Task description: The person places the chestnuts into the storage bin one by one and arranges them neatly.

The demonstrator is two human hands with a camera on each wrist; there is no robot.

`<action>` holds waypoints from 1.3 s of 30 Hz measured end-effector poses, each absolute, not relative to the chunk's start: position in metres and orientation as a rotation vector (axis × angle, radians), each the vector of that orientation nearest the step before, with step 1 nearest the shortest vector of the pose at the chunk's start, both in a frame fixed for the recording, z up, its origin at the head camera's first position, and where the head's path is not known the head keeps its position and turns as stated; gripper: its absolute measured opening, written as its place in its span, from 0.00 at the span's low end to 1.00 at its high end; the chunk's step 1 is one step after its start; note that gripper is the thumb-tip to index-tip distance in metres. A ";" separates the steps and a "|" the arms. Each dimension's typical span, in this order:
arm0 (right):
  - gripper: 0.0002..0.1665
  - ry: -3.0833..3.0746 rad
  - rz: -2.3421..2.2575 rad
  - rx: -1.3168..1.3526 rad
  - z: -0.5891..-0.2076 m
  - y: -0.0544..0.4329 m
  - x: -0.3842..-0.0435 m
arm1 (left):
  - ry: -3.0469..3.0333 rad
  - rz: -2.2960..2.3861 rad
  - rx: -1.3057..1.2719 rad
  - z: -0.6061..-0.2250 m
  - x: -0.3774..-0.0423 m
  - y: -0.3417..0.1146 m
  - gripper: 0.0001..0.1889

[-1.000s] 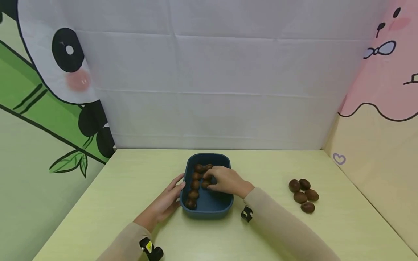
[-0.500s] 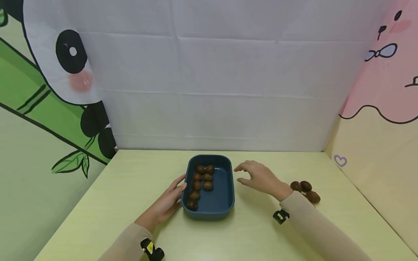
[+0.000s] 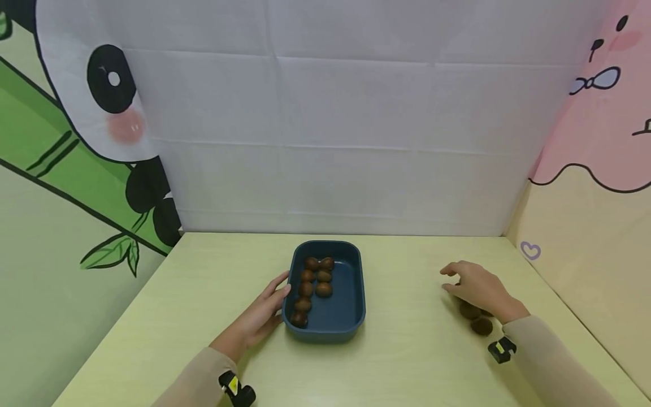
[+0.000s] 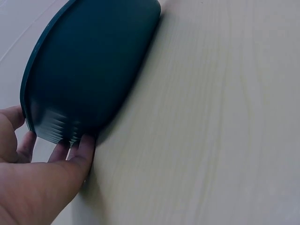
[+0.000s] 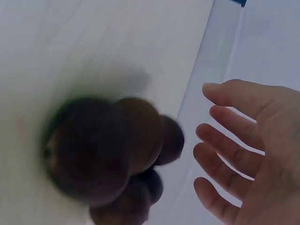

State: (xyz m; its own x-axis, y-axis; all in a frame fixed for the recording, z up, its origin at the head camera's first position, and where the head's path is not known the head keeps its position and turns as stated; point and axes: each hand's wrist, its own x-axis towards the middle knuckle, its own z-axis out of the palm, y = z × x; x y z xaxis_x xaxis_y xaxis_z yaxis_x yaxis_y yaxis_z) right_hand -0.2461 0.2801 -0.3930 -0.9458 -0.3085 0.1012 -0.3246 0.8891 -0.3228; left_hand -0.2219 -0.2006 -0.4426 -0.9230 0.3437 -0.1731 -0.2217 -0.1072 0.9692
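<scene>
My left hand [image 3: 256,311] holds the left side of a dark blue open box [image 3: 327,336], thumb at the rim and fingers against the outer wall [image 4: 84,70]. Inside lie several glossy brown egg-shaped pieces [image 3: 306,289], like small fruits or nuts. They form a full row along the left wall and a shorter row beside it. Farther right, my right hand [image 3: 480,288] hovers over a small heap of the same brown pieces [image 3: 481,326], partly covering it. In the right wrist view its fingers [image 5: 220,161] are spread and loosely bent, apart from the brown pieces [image 5: 89,150].
Box and heap share a pale yellow-green wooden table [image 3: 396,362]. A white sheet [image 3: 330,141] hangs behind its back edge. Cartoon-painted walls flank it, with a green one [image 3: 76,169] left and a pink and cream one [image 3: 590,215] right.
My right hand has come out of the box and moved right to the heap, its fingers holding nothing. The left hand stays at the box, and the pieces inside are now uncovered.
</scene>
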 end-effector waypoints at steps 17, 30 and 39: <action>0.26 -3.102 0.544 0.382 -0.404 0.308 -0.240 | 1.784 2.088 0.142 -0.443 -0.222 -0.199 0.33; 0.26 -3.122 0.565 0.441 -0.399 0.310 -0.243 | 1.817 2.072 0.163 -0.439 -0.220 -0.200 0.34; 0.25 -3.107 0.577 0.484 -0.401 0.309 -0.245 | 1.804 2.089 0.140 -0.441 -0.221 -0.200 0.33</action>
